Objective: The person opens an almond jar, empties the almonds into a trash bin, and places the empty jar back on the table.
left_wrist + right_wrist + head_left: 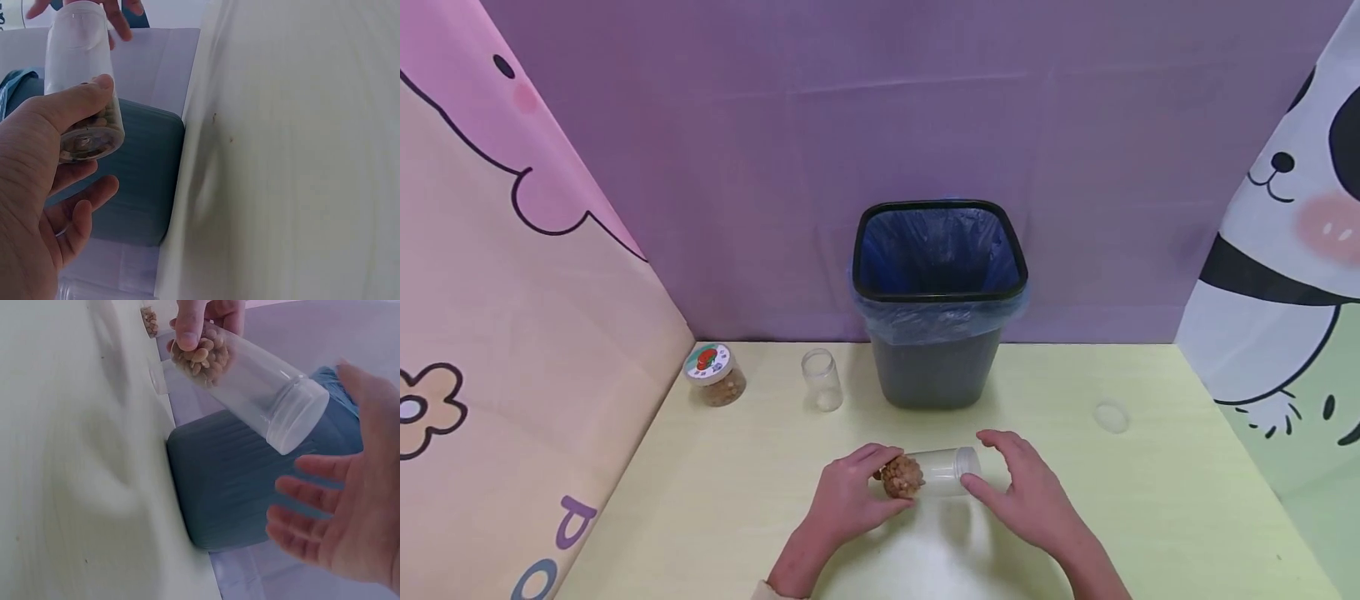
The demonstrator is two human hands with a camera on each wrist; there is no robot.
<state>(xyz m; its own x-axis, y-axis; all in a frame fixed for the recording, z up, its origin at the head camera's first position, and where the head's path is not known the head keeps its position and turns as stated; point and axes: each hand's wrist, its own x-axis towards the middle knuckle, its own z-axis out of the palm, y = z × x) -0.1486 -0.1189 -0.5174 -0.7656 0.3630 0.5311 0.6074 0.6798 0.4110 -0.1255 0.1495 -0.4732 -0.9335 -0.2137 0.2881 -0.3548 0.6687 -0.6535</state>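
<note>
Spanning the foreground, the worktop [1157,517] carries a lined bin [936,371] at twelve o'clock. Right hand [1033,500]: grip spread wide, holding nothing. Left hand [848,496]: grip closed round one end of a clear jar [942,472], held on its side at the bin's six o'clock; cap [967,460] at three o'clock, nuts [902,477] gathered at nine.

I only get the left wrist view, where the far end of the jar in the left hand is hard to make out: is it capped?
Observer: Yes, the right wrist view shows a whitish lid on that jar.
Operator: Does another jar hold anything?
Observer: Yes, in the head view a lidded jar near the table's far left corner has brown contents.
Operator: Anything lying right of the bin?
Observer: A clear round piece, perhaps a lid, in the head view.
</note>
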